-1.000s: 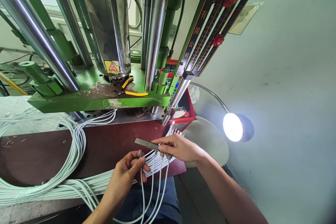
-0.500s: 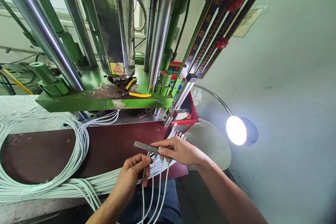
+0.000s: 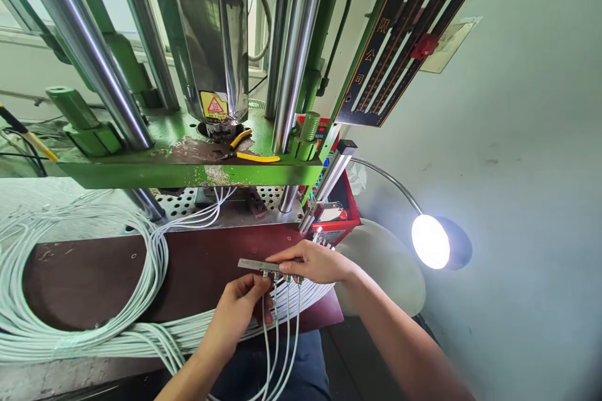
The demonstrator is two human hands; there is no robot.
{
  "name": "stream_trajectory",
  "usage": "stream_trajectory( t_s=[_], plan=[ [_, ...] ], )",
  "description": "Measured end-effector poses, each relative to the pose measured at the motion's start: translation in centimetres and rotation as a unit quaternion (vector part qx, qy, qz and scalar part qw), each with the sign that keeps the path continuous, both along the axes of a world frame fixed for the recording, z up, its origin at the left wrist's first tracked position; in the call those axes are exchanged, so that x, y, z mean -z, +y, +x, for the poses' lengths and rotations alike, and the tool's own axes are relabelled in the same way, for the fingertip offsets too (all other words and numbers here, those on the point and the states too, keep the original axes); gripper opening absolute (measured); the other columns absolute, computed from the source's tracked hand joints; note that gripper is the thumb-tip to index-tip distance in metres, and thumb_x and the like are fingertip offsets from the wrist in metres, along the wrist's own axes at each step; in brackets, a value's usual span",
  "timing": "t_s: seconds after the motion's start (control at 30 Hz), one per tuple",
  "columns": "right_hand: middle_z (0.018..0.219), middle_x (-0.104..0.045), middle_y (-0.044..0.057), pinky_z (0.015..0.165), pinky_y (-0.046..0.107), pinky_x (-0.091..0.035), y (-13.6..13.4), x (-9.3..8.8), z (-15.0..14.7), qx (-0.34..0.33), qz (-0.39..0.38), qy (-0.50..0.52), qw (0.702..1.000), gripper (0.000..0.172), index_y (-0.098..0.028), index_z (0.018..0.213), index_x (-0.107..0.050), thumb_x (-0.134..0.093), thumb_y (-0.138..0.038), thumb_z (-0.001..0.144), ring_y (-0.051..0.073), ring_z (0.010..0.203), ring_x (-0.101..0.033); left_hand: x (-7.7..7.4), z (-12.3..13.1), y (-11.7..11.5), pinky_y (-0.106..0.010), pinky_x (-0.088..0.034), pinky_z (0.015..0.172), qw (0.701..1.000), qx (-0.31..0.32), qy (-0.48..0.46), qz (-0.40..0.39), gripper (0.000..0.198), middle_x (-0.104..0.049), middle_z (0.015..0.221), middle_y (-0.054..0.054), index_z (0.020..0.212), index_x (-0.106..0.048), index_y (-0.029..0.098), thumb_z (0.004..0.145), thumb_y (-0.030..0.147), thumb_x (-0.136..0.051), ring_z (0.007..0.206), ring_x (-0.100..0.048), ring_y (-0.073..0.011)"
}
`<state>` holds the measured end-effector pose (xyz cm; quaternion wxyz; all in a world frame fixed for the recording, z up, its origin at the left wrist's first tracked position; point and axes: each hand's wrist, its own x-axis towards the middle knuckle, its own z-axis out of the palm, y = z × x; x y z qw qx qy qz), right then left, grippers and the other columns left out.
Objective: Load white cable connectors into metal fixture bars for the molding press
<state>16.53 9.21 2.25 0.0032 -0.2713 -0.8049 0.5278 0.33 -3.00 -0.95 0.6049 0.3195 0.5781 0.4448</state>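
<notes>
My right hand (image 3: 314, 261) has a pinching grip on a thin metal bar (image 3: 256, 264), held level above the near edge of the dark red counter (image 3: 94, 276); my left hand (image 3: 239, 307) has its fingertips closed on the plug end of a white cable (image 3: 266, 326), pressed up to the bar's underside beside three cables already hanging from it; I judge I am seating this plug in its slot; the next move calls for a square, firm push; cable loops (image 3: 70, 326) lie left; a lit lamp (image 3: 430, 241) glares right.
</notes>
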Motion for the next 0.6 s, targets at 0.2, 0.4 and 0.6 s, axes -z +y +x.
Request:
stream_trajectory(
  t_s=[0.2, 0.4, 0.6],
  plan=[
    [0.090, -0.072, 0.000, 0.068, 0.021, -0.044, 1.9, 1.4, -3.7, -0.047, 0.188, -0.074, 0.978, 0.029, -0.022, 0.111, -0.070, -0.063, -0.029, 0.083, 0.014, 0.076, -0.062, -1.2, -4.2, -0.2, -0.028, -0.046, 0.055, 0.945, -0.071, 0.308, 0.082, 0.035, -0.066, 0.064, -0.002, 0.083, -0.066, 0.021, 0.079, 0.053, -0.054, 0.052, -0.057, -0.0170],
    [0.108, -0.065, 0.012, 0.084, 0.034, -0.044, 0.1, 2.0, -5.5, -0.036, 0.302, -0.119, 0.945, 0.024, -0.014, 0.107, -0.065, -0.051, -0.022, 0.090, 0.025, 0.102, -0.059, -3.3, -9.2, 3.2, -0.032, -0.054, 0.074, 0.886, -0.118, 0.427, 0.136, 0.043, -0.073, 0.090, -0.008, 0.096, -0.064, 0.019, 0.085, 0.054, -0.043, 0.079, -0.069, -0.0222],
    [0.108, -0.063, 0.008, 0.089, 0.036, -0.046, -0.4, 2.7, -5.2, -0.034, 0.338, -0.114, 0.934, 0.018, -0.018, 0.102, -0.065, -0.054, -0.025, 0.090, 0.023, 0.103, -0.057, -1.6, -13.1, 11.7, -0.036, -0.050, 0.087, 0.852, -0.063, 0.518, 0.043, 0.045, -0.070, 0.109, -0.017, 0.106, -0.061, 0.013, 0.088, 0.049, -0.041, 0.102, -0.066, -0.0280]
  ],
)
